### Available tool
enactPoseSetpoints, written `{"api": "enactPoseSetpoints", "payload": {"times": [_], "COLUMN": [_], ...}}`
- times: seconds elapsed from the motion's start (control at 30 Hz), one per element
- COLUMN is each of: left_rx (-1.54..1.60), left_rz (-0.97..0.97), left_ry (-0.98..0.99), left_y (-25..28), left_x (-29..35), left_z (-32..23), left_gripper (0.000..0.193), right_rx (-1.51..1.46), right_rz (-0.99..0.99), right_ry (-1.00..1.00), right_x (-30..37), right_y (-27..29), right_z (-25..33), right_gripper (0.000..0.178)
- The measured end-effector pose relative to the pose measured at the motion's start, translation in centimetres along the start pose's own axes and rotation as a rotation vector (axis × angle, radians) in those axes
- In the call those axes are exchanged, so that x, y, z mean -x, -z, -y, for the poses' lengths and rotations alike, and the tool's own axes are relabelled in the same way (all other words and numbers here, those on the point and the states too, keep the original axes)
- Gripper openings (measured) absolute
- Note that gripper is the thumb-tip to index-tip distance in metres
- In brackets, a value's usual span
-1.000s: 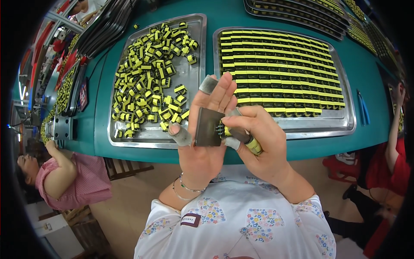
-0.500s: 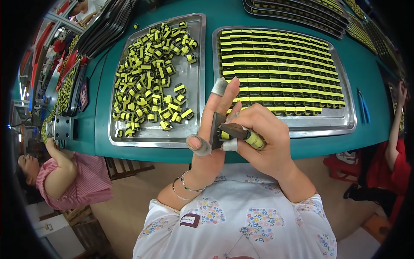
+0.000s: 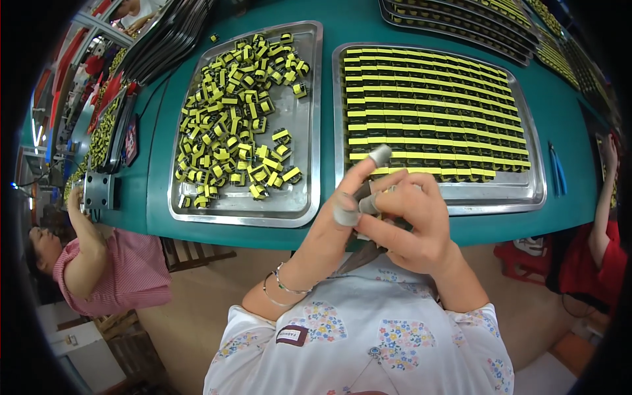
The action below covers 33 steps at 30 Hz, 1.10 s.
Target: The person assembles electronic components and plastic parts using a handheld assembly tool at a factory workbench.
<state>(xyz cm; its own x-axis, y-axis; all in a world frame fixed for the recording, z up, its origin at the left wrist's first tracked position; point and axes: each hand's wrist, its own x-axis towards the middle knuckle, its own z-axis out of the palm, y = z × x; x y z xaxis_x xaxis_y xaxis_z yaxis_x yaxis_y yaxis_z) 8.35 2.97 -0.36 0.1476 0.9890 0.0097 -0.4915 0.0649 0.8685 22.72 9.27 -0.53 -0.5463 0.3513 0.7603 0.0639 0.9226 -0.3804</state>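
Just below the frame's centre, a tapered grey metal tool (image 3: 361, 258) juts from the right hand (image 3: 416, 227), its grip curled tight around it. My left hand (image 3: 332, 224) tilts in, index raised; I can't tell its hold. Two shiny trays (image 3: 295, 205) carry blocky parts (image 3: 227, 118) above.

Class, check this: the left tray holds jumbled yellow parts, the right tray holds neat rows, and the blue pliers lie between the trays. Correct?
Not quite: the head view shows the blue pliers right of the right tray. The left tray, jumbled parts and neat rows are correct.
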Motion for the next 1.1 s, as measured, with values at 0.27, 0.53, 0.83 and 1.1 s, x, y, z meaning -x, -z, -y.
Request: {"api": "enactPoseSetpoints", "payload": {"times": [0.27, 0.53, 0.83, 1.1], "left_rx": [-0.405, -1.678, -1.625, -0.949], "left_rz": [-0.171, -0.620, -0.510, -0.660], "left_ry": [-0.209, -0.349, -0.366, -0.464], "left_y": [-0.3, 3.9, 4.7, 4.8], "left_x": [0.5, 1.6, 1.0, 1.1], "left_z": [0.0, -3.5, -3.4, -2.7], "left_gripper": [0.053, 0.036, 0.038, 0.038], "right_rx": [-0.145, 0.283, 0.537, 0.514], "right_rz": [0.001, -0.317, -0.067, 0.033], "right_ry": [-0.033, -0.457, -0.790, -0.745], "right_x": [1.0, 4.5, 5.5, 6.0], "right_y": [1.5, 8.9, 13.5, 12.7], "right_z": [1.0, -1.5, -2.9, -4.1], "right_gripper": [0.032, 0.034, 0.037, 0.030]}}
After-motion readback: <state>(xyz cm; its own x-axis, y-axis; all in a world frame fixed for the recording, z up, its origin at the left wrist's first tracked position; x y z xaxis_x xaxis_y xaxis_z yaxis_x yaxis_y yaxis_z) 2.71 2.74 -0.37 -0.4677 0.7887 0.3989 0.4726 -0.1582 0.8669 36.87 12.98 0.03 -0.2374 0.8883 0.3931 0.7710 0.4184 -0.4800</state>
